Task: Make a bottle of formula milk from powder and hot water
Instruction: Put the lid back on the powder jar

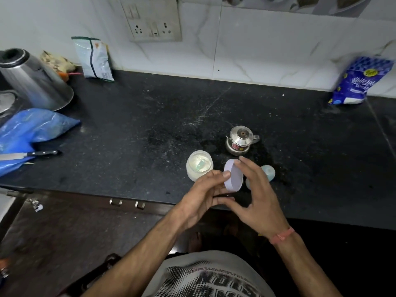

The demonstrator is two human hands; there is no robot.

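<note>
Left hand (205,189) and right hand (255,194) pinch lilac jar lid (233,178) by rim; light, rigid, smooth. Open powder jar (199,168) just beyond left fingers: likely light, tippy; grasp round wall.

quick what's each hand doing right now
Left hand: pinches the lilac lid, thumb on its rim.
Right hand: fingers on the lid's far side, sharing the grip.

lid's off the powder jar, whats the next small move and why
Probably set the lid down on the counter. Both the left hand and the right hand hold it, while the open powder jar shows a scoop inside that a free hand could lift.
</note>
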